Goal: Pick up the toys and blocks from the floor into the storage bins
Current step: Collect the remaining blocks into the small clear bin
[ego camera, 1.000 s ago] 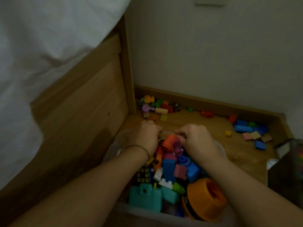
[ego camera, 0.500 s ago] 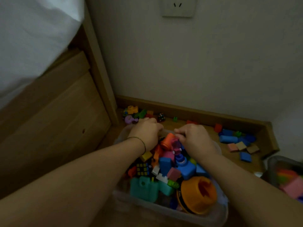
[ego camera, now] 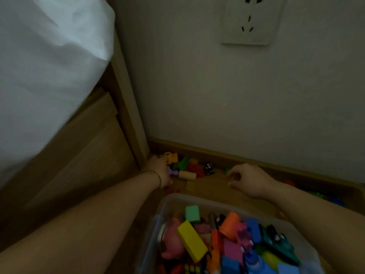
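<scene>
A clear storage bin [ego camera: 177,197] at the bottom holds many toys, among them a yellow block [ego camera: 192,241] and a pink pig [ego camera: 171,244]. Beyond it, loose toys lie in the floor corner: an orange toy [ego camera: 170,157], a green piece [ego camera: 183,162], red blocks [ego camera: 195,169], a small puzzle cube [ego camera: 209,169], a cream cylinder [ego camera: 187,175] and a tan block [ego camera: 190,185]. My left hand [ego camera: 159,171] reaches into this pile by a purple toy [ego camera: 170,172]; its fingers are hidden. My right hand [ego camera: 246,179] hovers over the floor, fingers loosely curled, holding nothing, near a small green piece [ego camera: 228,171].
A wooden bed frame [ego camera: 83,155] with a white sheet [ego camera: 45,76] closes off the left. The wall with a socket [ego camera: 248,22] and a skirting board [ego camera: 246,161] stands behind. More red [ego camera: 289,182], green [ego camera: 318,194] and blue [ego camera: 338,202] toys lie at the right.
Both hands have left the bin and moved forward to the floor toys by the wall. The view has tilted up, so the bin sits lower in view.
</scene>
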